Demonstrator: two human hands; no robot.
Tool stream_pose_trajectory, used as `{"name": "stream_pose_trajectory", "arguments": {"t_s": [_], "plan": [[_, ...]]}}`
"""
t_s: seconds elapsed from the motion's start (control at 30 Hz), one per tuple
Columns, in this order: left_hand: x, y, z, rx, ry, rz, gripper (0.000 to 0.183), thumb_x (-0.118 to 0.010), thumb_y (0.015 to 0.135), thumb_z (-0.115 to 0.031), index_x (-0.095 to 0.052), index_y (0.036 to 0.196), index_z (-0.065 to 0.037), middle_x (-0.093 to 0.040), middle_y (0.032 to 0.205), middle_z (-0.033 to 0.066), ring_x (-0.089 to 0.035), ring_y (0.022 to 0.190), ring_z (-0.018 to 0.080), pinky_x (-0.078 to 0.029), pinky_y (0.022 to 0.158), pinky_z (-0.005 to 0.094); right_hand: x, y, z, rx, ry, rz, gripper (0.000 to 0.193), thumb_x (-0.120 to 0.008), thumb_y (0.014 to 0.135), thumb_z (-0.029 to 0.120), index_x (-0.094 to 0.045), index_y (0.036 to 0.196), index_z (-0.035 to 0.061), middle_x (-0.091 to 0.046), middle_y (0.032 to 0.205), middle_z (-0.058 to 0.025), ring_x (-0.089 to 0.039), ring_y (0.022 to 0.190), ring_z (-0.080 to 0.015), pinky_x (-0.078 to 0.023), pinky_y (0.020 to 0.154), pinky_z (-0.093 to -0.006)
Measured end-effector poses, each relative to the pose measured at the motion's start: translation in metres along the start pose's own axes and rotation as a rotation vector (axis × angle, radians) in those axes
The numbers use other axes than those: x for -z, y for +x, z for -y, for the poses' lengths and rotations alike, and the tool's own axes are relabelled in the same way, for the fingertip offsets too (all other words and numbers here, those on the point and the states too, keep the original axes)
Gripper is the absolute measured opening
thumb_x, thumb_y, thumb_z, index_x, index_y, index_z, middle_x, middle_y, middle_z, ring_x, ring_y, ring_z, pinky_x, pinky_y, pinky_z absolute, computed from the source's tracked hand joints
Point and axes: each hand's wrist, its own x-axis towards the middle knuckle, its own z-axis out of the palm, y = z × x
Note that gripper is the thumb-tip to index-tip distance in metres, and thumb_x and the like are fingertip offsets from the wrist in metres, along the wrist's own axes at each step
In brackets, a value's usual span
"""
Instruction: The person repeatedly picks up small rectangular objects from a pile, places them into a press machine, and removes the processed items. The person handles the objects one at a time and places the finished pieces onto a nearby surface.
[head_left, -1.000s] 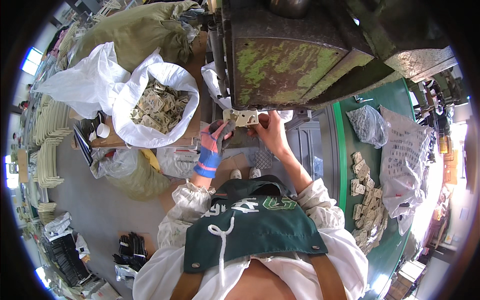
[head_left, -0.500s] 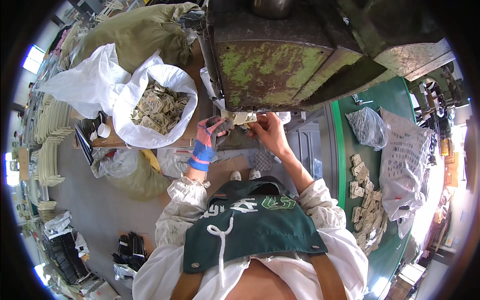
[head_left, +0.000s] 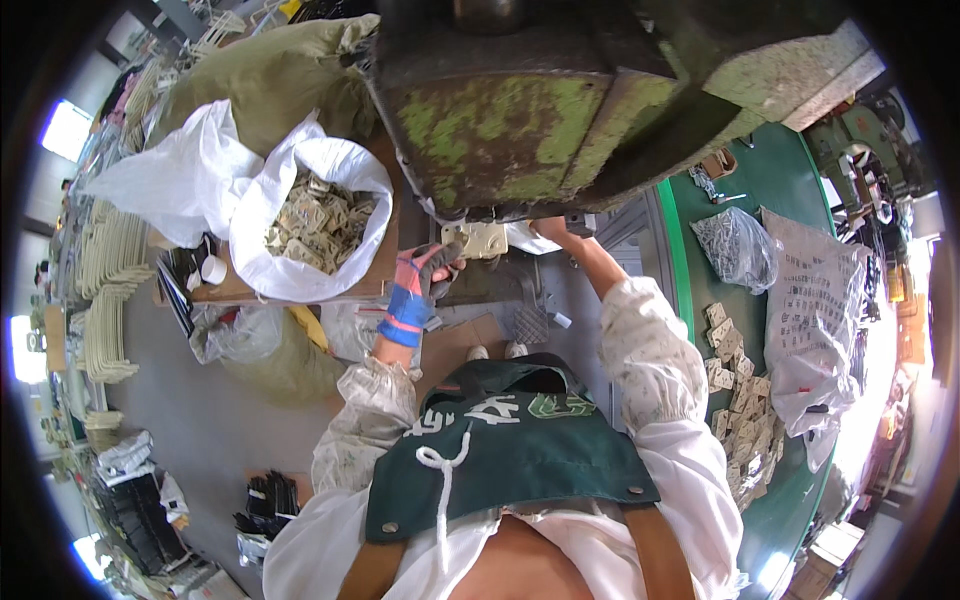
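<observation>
My left hand, in a pink, blue and grey work glove, pinches the left end of a flat cream plate with holes in it. The plate lies level at the lower front edge of a large, worn green machine. Bare, my right hand reaches under the machine's edge to the right of the plate, apart from it. Its fingers are hidden there, beside a white plastic bag. To the left of my gloved hand stands an open white sack full of similar small plates.
A green table runs along the right, bearing a heap of cream plates, a clear plastic bag and a printed sack. A large olive sack lies behind the white one. Below, a foot pedal sits near my shoes.
My right hand has let go of the plate and moved right and forward under the machine's edge. The left hand keeps its grip, and more of the plate shows.
</observation>
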Motion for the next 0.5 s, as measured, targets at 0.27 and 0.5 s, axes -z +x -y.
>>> {"name": "stream_pose_trajectory", "arguments": {"t_s": [0.27, 0.5], "plan": [[0.009, -0.012, -0.005, 0.129, -0.175, -0.007, 0.02, -0.065, 0.08, -0.019, -0.068, 0.083, 0.0, -0.064, 0.071, 0.0039, -0.045, 0.051, -0.0004, -0.029, 0.042, 0.0179, 0.081, 0.034, 0.054, -0.136, 0.215, 0.221, 0.026, -0.063, 0.075, 0.013, -0.062, 0.095, -0.0025, -0.064, 0.083, -0.0161, -0.062, 0.077, -0.0313, -0.051, 0.07, -0.0394], [0.01, -0.007, -0.009, 0.398, -0.178, 0.042, 0.019, -0.05, 0.076, 0.007, -0.061, 0.092, 0.005, -0.064, 0.075, 0.006, -0.044, 0.055, 0.0034, -0.036, 0.049, 0.0199, 0.149, 0.033, 0.07, -0.553, 0.827, 0.128, 0.019, -0.069, 0.072, 0.008, -0.067, 0.079, -0.0096, -0.067, 0.068, -0.0129, -0.062, 0.056, -0.0135, -0.052, 0.053, -0.0275]]}}
